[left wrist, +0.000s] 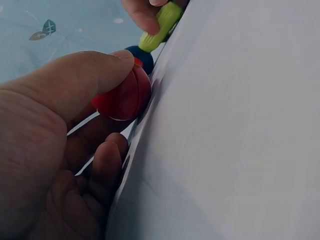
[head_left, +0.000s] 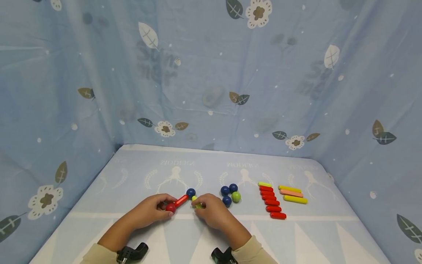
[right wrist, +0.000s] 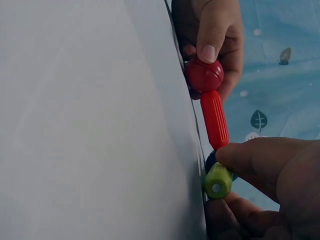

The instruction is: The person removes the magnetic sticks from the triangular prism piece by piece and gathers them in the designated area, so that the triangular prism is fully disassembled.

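My left hand point(head_left: 152, 211) pinches a red ball point(right wrist: 204, 75) between thumb and fingers, low over the table. A red rod point(head_left: 181, 200) runs from that ball to a dark blue ball point(head_left: 191, 193). My right hand point(head_left: 213, 211) holds a yellow-green rod point(right wrist: 218, 181) between thumb and fingertips. One end of this rod meets the blue ball in the left wrist view; its other end, facing the right wrist camera, shows a pale round tip. In the head view the right fingers cover much of the yellow-green rod.
Right of my right hand sit several dark blue balls point(head_left: 225, 190) and a green ball point(head_left: 236, 197). Farther right lies a column of red rods point(head_left: 271, 202) topped by a yellow-green rod point(head_left: 265, 184). Beside it are two yellow rods point(head_left: 295, 200) and an orange rod point(head_left: 290, 193).
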A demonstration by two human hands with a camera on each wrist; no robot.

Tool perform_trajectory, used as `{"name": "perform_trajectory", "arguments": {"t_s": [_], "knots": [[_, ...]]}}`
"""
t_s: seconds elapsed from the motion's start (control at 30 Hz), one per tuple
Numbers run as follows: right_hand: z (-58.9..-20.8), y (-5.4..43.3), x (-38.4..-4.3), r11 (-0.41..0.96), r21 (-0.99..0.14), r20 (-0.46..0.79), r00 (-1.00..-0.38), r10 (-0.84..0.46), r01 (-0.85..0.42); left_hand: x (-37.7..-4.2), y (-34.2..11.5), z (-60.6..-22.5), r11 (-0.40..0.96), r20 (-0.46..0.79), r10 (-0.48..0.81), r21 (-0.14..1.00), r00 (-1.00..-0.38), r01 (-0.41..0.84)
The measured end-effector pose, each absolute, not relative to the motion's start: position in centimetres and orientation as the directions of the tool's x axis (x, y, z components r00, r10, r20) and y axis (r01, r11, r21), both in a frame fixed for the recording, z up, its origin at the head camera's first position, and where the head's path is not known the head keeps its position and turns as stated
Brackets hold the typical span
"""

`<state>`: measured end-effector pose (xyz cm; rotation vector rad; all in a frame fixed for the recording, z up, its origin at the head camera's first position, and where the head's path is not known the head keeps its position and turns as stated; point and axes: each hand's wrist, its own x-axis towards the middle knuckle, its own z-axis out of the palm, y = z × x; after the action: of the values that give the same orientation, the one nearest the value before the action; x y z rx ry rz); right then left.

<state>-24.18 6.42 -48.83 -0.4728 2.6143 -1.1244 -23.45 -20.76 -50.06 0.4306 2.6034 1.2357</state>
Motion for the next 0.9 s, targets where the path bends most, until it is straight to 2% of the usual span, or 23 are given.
{"name": "perform_trajectory", "arguments": {"t_s": [0.17, 0.43, 0.63, 0.9], "knots": [[-49.0, 6.5, -24.1, 0.604, -0.783, -0.079, -0.939, -0.333, -0.148, -23.3, -20.6, -49.9, 0.605, -0.097, 0.356, 0.782, -0.929, 0.150], [-49.7, 6.9, -24.1, 0.558, -0.824, -0.047, -0.972, -0.232, -0.093, -23.5, -20.9, -49.7, 0.617, -0.060, 0.357, 0.764, -0.932, 0.187], [-50.0, 7.5, -24.6, 0.482, -0.874, -0.079, -0.959, -0.273, -0.065, -23.3, -21.0, -49.8, 0.617, -0.083, 0.344, 0.771, -0.935, 0.159], [-49.6, 8.2, -24.5, 0.529, -0.843, -0.108, -0.931, -0.348, -0.100, -23.5, -20.9, -49.9, 0.616, -0.097, 0.339, 0.775, -0.936, 0.143]]}}
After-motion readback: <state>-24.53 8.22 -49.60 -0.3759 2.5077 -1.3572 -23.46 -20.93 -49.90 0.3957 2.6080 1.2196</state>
